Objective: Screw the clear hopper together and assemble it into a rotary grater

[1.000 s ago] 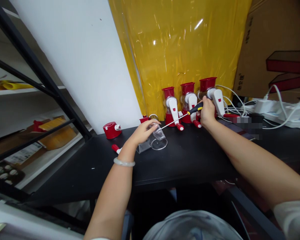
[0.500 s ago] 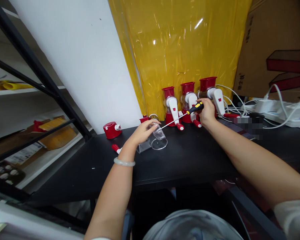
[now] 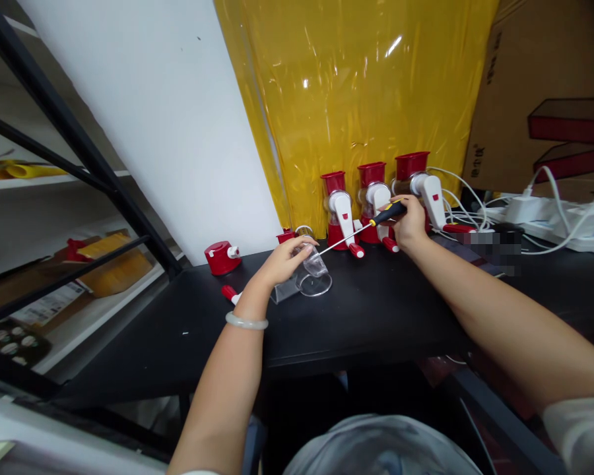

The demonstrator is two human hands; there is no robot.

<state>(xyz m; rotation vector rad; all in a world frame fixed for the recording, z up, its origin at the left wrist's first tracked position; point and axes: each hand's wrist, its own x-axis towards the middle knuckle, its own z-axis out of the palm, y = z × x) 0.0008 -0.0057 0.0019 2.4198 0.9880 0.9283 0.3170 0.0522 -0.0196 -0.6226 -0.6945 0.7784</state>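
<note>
My right hand [image 3: 410,223] is closed around the black-and-yellow handle of a screwdriver [image 3: 344,241]. Its long metal shaft slants down to the left, and its tip meets a clear plastic grater body [image 3: 315,276] near my left fingers. That body lies on its side on the black table, its round opening facing me. My left hand [image 3: 288,258] grips the top of it, fingers bent over the upper edge. Just what the tip touches is too small to make out. Behind my left hand are a small red part [image 3: 286,235] and a metal-rimmed drum [image 3: 304,231], both partly hidden.
Several red-and-white rotary graters [image 3: 340,211] stand along the yellow sheet [image 3: 356,99]. A red base [image 3: 222,257] and a red-tipped crank handle [image 3: 230,293] lie left of my left hand. White cables and a power strip [image 3: 587,227] occupy the right. A black-framed shelf [image 3: 99,178] rises at left.
My right hand and the screwdriver handle have shifted very slightly, with the handle turned a little in the grip. My left hand and the clear body stay in place.
</note>
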